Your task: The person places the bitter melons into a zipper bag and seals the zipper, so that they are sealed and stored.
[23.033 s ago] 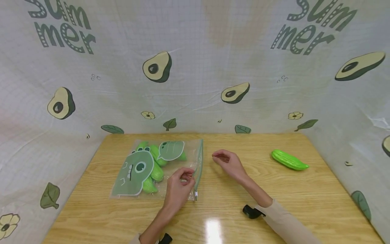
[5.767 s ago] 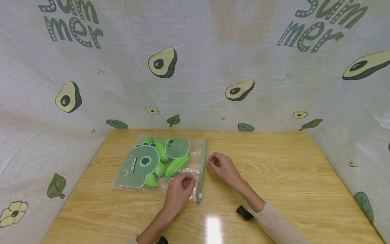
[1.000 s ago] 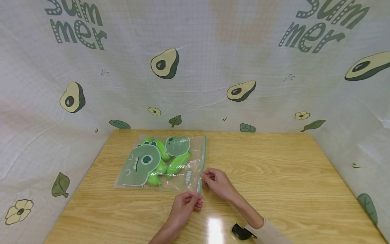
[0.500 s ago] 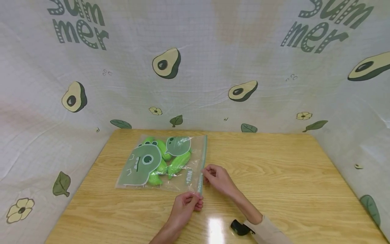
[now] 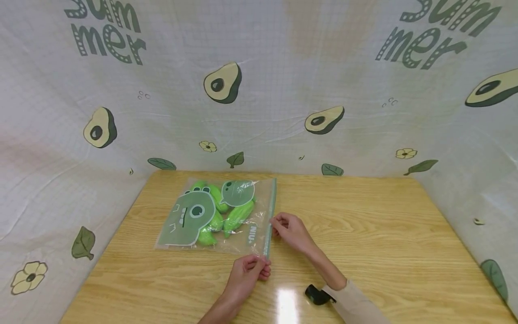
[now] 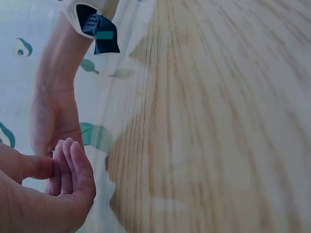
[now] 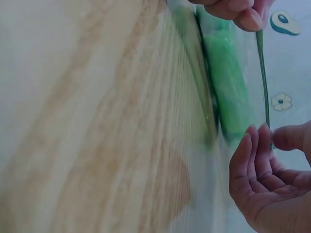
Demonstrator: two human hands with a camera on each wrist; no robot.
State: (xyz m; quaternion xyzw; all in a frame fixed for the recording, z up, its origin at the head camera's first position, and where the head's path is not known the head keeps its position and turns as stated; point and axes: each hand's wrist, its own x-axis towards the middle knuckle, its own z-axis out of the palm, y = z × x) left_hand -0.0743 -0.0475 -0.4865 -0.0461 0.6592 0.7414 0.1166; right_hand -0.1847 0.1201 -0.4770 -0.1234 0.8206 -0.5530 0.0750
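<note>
A clear zip bag (image 5: 261, 195) printed with a green monster lies flat on the table, left of centre. Several bright green, ridged toy gourds (image 5: 238, 218) show through it. Its green zip strip (image 5: 273, 198) runs along the right side. My left hand (image 5: 243, 276) pinches the strip's near corner. Farther up the same strip, my right hand (image 5: 293, 234) pinches it between thumb and fingertips; whether the slider is under them is hidden. In the right wrist view the strip (image 7: 264, 82) stretches taut between both hands, a green gourd (image 7: 226, 82) behind it.
The wooden table (image 5: 364, 216) extends to the right of the bag. A white cloth (image 5: 267, 90) with avocado and leaf prints hangs at the back and both sides. A black wrist camera (image 5: 317, 294) sits at my right sleeve.
The loose gourd seen at right 23 seconds ago is inside the bag. My left hand moved to the strip's near corner. Over the last second my right hand slid away along the strip.
</note>
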